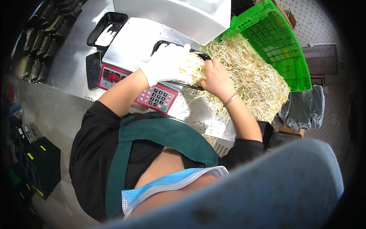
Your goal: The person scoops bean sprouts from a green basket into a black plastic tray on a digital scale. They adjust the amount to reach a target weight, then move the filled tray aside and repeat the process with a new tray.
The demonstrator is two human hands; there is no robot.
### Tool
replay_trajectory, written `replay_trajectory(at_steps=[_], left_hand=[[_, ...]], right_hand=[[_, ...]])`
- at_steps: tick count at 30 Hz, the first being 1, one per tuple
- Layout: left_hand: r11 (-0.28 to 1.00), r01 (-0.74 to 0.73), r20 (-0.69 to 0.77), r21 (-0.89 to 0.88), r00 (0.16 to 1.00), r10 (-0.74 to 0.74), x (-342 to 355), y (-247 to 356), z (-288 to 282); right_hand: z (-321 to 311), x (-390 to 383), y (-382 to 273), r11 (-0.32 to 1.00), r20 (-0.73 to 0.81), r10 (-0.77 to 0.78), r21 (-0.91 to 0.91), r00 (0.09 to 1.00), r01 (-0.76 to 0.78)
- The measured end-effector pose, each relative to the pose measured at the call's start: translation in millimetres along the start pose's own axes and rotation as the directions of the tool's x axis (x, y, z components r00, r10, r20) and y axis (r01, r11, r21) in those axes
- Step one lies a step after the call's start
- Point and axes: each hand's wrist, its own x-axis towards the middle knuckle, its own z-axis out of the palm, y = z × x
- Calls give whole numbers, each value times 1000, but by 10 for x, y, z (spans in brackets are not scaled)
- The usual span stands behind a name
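Note:
Over the metal pan of a red-edged digital scale [127, 45], a black plastic tray [182, 84] holds pale bean sprouts [193, 68]. My left hand [167, 64], in a white glove, lies across the tray with its fingers curled against the sprouts; part of the grip is hidden beneath the palm. Bare and wearing a bangle, my right hand [218, 78] pinches the tray's right end. Just beyond that hand spreads a large heap of loose bean sprouts [253, 74].
A green crate [280, 49] leans tipped behind the heap. At the back stands a white box [175, 21]. Left of the scale are a black tray [120, 19] with a white glove [106, 36] inside and a dark phone [93, 70]. Filled black trays [44, 42] are stacked far left.

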Motion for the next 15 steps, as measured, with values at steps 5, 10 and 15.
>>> replay_trajectory(at_steps=[5, 10, 15], left_hand=[[1000, -22, -26, 22, 999, 22, -11, 14, -9], [999, -34, -87, 40, 995, 37, -16, -1, 63], [997, -43, -53, 56, 998, 46, 16, -126, 149]], right_hand=[[293, 18, 110, 993, -356, -30, 93, 934, 67], [-6, 124, 77, 989, 73, 92, 110, 993, -100], [-203, -152, 581, 946, 184, -4, 321, 983, -56]])
